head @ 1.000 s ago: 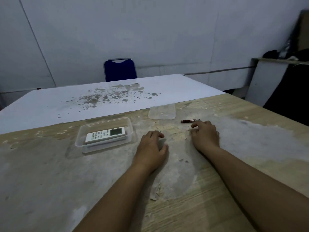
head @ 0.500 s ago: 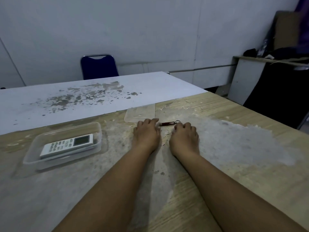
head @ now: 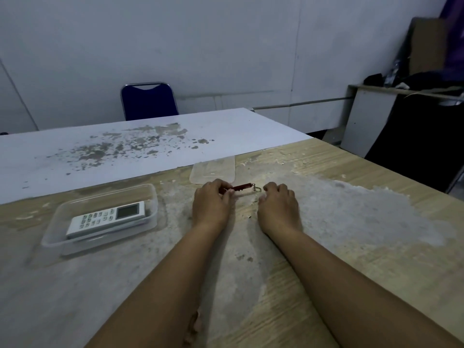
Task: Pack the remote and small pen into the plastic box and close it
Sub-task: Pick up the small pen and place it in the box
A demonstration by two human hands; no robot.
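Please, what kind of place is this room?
Probably a plain workroom or storage room, not a home. The wooden table is worn and patchy, the white wall is bare, one blue chair stands behind, and dark clutter lies on a shelf at the right.

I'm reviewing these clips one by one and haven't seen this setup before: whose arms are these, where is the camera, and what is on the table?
There is no machine here: a person wears a camera on the head, looking down at their own bare arms. The left hand pinches one end of a small red pen with a key ring; the right hand rests curled beside it, holding nothing. On the worn wooden table, a white remote lies inside an open clear plastic box. The box's lid lies flat just beyond the hands.
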